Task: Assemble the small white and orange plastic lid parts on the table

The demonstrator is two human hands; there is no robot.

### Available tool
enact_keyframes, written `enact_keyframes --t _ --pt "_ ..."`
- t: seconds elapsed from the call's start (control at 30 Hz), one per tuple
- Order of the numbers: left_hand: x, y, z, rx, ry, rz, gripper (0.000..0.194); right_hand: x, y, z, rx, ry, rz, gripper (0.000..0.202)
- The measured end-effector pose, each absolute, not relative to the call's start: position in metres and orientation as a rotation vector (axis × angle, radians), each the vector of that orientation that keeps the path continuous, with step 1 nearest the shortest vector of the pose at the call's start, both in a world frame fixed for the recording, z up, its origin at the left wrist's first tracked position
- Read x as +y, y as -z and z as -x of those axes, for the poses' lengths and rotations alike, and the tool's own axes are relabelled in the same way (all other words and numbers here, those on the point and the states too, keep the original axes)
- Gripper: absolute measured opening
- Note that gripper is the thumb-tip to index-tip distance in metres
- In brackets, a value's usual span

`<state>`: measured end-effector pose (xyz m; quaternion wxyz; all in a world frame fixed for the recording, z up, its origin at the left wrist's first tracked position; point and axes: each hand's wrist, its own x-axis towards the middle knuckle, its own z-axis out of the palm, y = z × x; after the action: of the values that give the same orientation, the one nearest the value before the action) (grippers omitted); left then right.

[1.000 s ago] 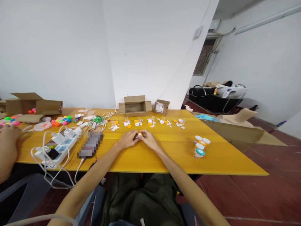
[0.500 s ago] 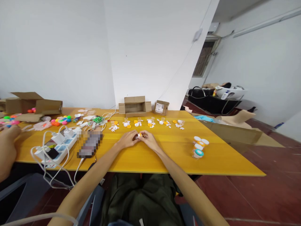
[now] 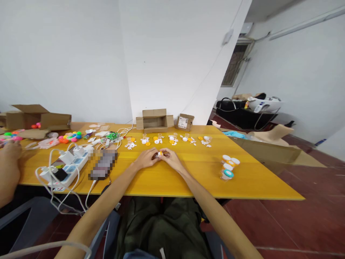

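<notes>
Left hand (image 3: 146,158) and right hand (image 3: 170,159) both gripping small white-and-orange piece (image 3: 160,153) over desk (image 3: 167,183), near row of loose parts (image 3: 171,142). Slack pinch could drop piece — small, partly hidden; right forearm (image 3: 208,208) swinging outward could topple lidded jars (image 3: 228,173).

The small capped piece (image 3: 160,153) at the centre of your view looks like smooth plastic, white and orange. Your tabletop (image 3: 172,183) resembles yellow-stained wood, smooth with a soft gloss. The lidded jars (image 3: 228,166) right of centre look like clear plastic. Behind, the open box (image 3: 155,122) is matt brown cardboard. Your trousers (image 3: 161,230), bottom centre, are dark, matt, creased cloth; the power strip (image 3: 74,166), at left, is smooth white plastic.
</notes>
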<state>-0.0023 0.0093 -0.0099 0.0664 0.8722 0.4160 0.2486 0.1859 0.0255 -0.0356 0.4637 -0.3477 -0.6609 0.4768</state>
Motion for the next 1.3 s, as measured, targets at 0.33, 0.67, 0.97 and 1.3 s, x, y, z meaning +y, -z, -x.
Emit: enact_keyframes --t 0.33,0.67,0.97,1.3 --pt "0.013 0.013 0.004 1.217 -0.856 -2.363 0.025 0.026 0.035 -0.188 -1.596 -1.205 0.845 0.032" --pt "0.018 0.01 0.005 0.984 -0.977 -2.012 0.043 0.023 0.034 -0.187 -1.594 -1.247 0.826 0.033" --pt "0.014 0.006 0.002 1.062 -0.954 -2.033 0.049 0.023 0.041 -0.183 -1.705 -1.11 0.85 0.027" --pt "0.01 0.003 0.003 0.914 -0.93 -1.997 0.05 0.028 0.044 -0.185 -1.709 -1.086 0.883 0.029"
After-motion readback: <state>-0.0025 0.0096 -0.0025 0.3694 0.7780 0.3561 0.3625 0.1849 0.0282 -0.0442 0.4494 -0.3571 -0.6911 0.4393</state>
